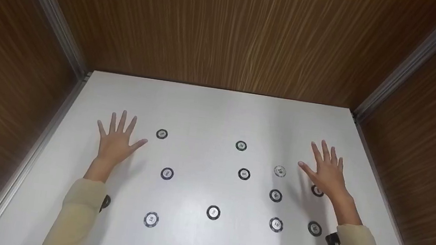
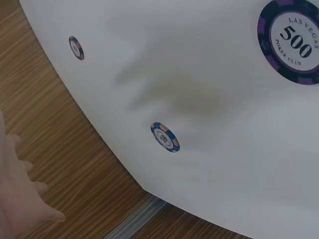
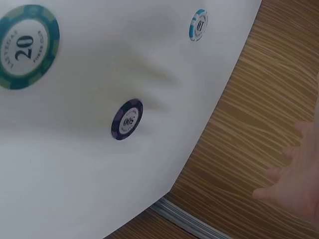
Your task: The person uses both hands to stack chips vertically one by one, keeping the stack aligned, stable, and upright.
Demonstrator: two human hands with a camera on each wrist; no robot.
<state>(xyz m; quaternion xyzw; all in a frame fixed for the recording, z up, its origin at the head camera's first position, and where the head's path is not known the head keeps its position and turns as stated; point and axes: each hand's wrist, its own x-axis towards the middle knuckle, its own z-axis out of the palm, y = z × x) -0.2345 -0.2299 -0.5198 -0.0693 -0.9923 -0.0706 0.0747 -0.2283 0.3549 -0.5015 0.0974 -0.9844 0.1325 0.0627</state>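
Fingers spread and straight, my left hand (image 1: 116,145) is held over the left side of the white tabletop (image 1: 206,112), with nothing in it. A poker chip (image 1: 162,134) lies right of its thumb; a purple-edged 500 chip (image 2: 291,42) shows large in the left wrist view. My right hand (image 1: 327,175) is likewise spread and holds nothing, over the right side. Its wrist partly covers a purple 500 chip (image 1: 317,191). Left of that hand lies a white 10 chip (image 1: 279,171). A green 20 chip (image 3: 27,47) lies flat nearer the right sleeve.
Several more chips lie scattered singly, among them one at front centre (image 1: 213,212) and a blue-and-orange chip (image 2: 165,137). One chip (image 1: 106,202) is half hidden by the left sleeve. Wood-grain panels (image 1: 230,31) enclose the back and both sides.
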